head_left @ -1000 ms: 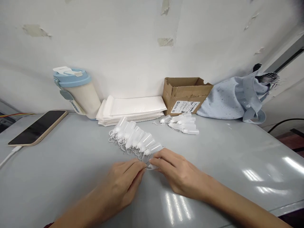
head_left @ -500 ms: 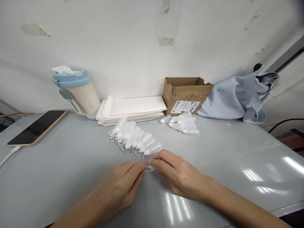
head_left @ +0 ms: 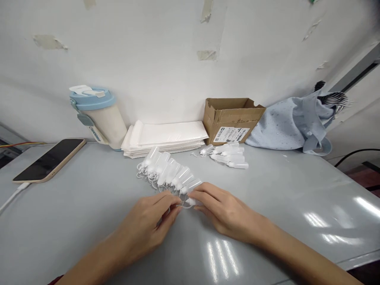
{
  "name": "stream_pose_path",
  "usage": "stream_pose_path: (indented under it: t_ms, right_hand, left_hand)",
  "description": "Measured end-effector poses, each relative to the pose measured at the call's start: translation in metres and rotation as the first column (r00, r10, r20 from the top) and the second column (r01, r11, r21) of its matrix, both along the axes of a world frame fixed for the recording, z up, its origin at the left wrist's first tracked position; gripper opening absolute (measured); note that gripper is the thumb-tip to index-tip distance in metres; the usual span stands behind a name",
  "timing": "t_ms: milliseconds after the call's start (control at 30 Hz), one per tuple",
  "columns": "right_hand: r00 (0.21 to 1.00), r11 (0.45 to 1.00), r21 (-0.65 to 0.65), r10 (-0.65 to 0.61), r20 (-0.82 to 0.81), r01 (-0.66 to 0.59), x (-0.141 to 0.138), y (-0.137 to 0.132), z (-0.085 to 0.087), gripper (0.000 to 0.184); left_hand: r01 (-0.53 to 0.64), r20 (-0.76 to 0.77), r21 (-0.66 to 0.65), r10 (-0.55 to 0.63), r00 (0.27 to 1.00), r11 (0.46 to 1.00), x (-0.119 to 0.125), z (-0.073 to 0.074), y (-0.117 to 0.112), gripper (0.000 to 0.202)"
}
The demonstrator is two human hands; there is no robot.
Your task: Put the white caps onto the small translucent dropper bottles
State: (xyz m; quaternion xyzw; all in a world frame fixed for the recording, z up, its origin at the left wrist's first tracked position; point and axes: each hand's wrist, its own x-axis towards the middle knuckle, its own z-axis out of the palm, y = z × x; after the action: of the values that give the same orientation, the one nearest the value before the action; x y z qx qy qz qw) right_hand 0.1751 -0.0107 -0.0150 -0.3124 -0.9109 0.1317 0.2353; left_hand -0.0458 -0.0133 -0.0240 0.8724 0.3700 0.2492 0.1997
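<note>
My right hand (head_left: 227,211) pinches a small translucent plastic bottle (head_left: 190,202) by its sides. The bottle's white cap end points left, and my fingers hide most of its body. A thin white cord (head_left: 187,207) loops from the cap toward my left hand (head_left: 151,215), whose thumb and forefinger are closed on its end. Just beyond both hands, a slanting row of similar bottles (head_left: 169,172) lies on the grey table (head_left: 97,190), their cords curling toward me. Farther right rests a smaller loose cluster of the same bottles (head_left: 228,154).
Against the wall stand a cream tumbler with a blue lid (head_left: 102,118), a stack of white padded envelopes (head_left: 169,134), an open cardboard box (head_left: 231,122) and a light blue cloth bag (head_left: 285,122). A phone (head_left: 49,160) with a white cable lies at left.
Both hands have shifted slightly away from me, toward the row. The bottle's cap and its cord loop show more clearly between my fingers. The camera view has moved a little.
</note>
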Motion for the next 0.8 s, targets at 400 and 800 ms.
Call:
stream_pose_path:
  t_ms: [400,800]
  right_hand:
    - [0.999,0.995,0.086,0.048,0.007,-0.049,-0.0044,-0.0054,-0.0066,0.032]
    - [0.997,1.0,0.011,0.021,-0.068,-0.021,-0.0011,-0.0001,-0.0024,0.025]
  left_hand:
    - [0.047,0.093,-0.001,-0.046,0.995,0.999,0.0026,-0.0056,-0.0015,0.016]
    - [-0.006,0.089,0.043,0.002,0.996,0.999,0.0009,-0.0053,0.0017,0.014]
